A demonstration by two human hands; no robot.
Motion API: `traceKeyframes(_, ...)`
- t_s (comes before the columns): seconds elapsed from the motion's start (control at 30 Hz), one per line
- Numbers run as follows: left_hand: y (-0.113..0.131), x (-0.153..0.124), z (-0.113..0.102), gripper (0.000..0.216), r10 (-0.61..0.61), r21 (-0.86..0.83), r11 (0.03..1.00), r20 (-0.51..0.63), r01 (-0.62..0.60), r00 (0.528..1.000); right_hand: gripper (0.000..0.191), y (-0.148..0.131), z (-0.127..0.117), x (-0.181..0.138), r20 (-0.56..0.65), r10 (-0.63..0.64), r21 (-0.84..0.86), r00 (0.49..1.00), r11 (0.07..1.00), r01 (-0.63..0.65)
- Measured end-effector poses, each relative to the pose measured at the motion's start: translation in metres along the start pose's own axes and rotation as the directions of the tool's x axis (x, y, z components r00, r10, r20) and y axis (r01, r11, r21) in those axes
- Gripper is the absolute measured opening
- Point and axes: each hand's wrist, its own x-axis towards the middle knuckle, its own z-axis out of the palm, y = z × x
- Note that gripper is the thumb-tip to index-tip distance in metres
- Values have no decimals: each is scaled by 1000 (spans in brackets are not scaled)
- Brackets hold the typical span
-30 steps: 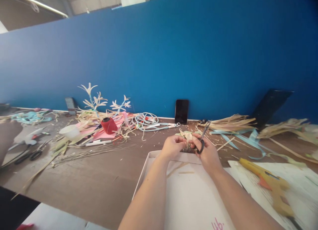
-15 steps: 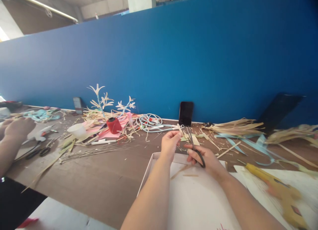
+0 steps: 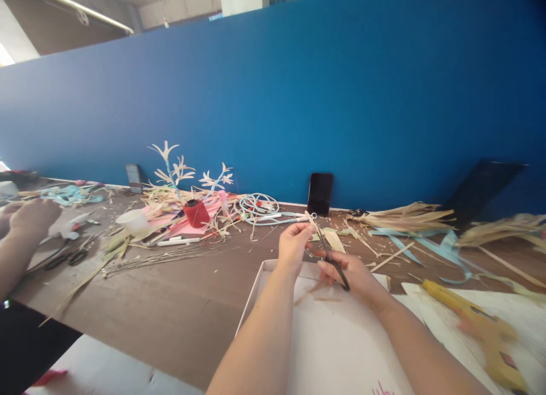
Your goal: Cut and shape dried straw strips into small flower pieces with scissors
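Note:
My left hand (image 3: 294, 246) pinches a small pale strip (image 3: 309, 217) that looks like dried husk; its tip sticks up above the fingers. In my right hand (image 3: 347, 273) is a pair of dark-handled scissors (image 3: 326, 248), blades pointing up and away beside the strip. The blades look nearly closed, and whether they touch the strip I cannot tell. Both hands are over the far edge of a white box lid (image 3: 341, 338). A thin brown strip (image 3: 327, 299) lies on the lid.
A yellow glue gun (image 3: 473, 321) lies on papers at right. Husk bundles (image 3: 405, 217) and blue ribbon (image 3: 443, 250) are behind it. A phone (image 3: 319, 194) leans on the blue wall. Left are husk flowers (image 3: 173, 170), red thread spool (image 3: 196, 213), wires (image 3: 170, 260), and another person's hand (image 3: 34, 216).
My right hand has shifted slightly left towards my left hand, and the scissor blades have come closer together beside the pale strip. My left hand keeps its pinch.

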Motion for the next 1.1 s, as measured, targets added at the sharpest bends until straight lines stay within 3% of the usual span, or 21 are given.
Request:
traceKeyframes(0.2, -1, -2, 3, 25, -30, -71, 997, 13, 31, 999, 52, -2, 1, 0, -12, -12, -12, 1000, 1000, 11)
traceKeyframes(1.1, 0, -2, 4, 20, -94, -38, 995, 14, 94, 996, 51, 0, 0, 0, -44, -66, -59, 997, 996, 63)
